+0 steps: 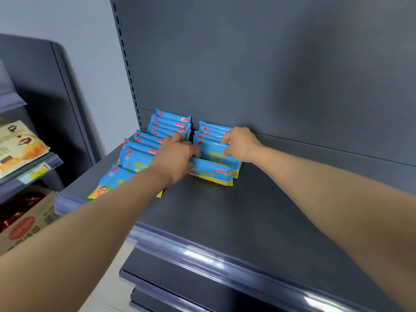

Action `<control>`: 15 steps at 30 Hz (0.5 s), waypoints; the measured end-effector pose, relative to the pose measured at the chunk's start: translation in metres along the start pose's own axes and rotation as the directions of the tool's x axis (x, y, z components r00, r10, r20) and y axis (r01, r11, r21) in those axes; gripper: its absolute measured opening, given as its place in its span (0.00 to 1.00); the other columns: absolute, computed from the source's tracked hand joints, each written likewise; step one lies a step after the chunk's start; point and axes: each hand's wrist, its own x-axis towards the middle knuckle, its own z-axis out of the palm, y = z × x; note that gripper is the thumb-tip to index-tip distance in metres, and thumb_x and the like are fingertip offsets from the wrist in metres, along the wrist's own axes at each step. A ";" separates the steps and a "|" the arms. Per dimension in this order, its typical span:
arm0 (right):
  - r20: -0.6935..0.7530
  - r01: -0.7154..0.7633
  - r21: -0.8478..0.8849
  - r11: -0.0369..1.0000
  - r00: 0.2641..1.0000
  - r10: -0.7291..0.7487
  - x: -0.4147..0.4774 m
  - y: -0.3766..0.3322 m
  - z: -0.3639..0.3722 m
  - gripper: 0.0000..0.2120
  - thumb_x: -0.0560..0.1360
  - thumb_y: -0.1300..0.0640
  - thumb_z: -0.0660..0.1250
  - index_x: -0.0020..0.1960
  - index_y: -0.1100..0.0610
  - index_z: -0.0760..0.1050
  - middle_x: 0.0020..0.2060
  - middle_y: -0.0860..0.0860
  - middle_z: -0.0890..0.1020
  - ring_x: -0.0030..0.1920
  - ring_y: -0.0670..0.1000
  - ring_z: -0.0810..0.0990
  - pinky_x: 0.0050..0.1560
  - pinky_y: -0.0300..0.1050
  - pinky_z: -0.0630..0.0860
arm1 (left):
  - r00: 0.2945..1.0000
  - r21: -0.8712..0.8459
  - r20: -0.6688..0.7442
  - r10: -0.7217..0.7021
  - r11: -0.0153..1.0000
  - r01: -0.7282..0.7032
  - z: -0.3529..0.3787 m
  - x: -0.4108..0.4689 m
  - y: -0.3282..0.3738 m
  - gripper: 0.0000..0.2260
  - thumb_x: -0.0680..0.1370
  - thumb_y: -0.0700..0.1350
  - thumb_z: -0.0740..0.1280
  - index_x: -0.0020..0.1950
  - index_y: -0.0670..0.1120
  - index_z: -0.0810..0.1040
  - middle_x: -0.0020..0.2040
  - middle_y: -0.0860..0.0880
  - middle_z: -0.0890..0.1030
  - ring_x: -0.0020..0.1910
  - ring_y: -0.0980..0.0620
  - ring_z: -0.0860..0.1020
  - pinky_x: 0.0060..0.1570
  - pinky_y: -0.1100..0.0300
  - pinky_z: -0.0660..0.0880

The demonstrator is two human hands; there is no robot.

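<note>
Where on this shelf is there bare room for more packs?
Bare shelf right of the right row, back to the rear panel, and in front of both rows up to the front rail. Crowded at the back left, where the left row stands.

Showing bright blue, with red spots and yellow lower edges, across the packets (211,170); showing plain dark grey on the shelf (225,210).

Printed in white on red ovals and in yellow across the blue packs (211,171), too small and blurred to read. Stamped beside a red disc on the cardboard box (42,218), dark Chinese characters, indistinct. Marked only with a red arrow on the shelf tag (36,170).
</note>
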 end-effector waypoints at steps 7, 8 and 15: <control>-0.145 -0.051 0.115 0.992 0.987 0.068 -0.006 0.008 -0.008 0.13 0.75 0.63 0.62 0.57 0.56 0.79 0.56 0.55 0.81 0.55 0.56 0.79 0.57 0.49 0.76 | 0.999 0.076 -0.035 -0.041 0.996 0.044 0.007 0.027 0.004 0.17 0.75 0.49 0.65 0.64 0.48 0.73 0.56 0.47 0.76 0.60 0.44 0.64 0.59 0.54 0.60; -0.167 -0.053 0.115 0.992 0.983 0.072 -0.011 0.007 -0.010 0.14 0.75 0.63 0.61 0.58 0.55 0.78 0.56 0.55 0.80 0.56 0.56 0.79 0.57 0.50 0.76 | 0.998 0.081 -0.030 -0.056 0.995 0.058 0.009 0.030 0.006 0.19 0.75 0.50 0.65 0.65 0.48 0.72 0.57 0.47 0.75 0.61 0.44 0.64 0.59 0.54 0.61; -0.205 0.009 0.049 0.999 0.979 0.002 -0.048 0.009 -0.021 0.11 0.76 0.61 0.60 0.56 0.59 0.78 0.53 0.55 0.81 0.52 0.57 0.78 0.53 0.52 0.76 | 0.993 0.210 -0.045 -0.111 0.971 0.118 0.023 0.038 0.022 0.25 0.75 0.52 0.66 0.69 0.43 0.65 0.63 0.44 0.70 0.63 0.43 0.64 0.63 0.52 0.62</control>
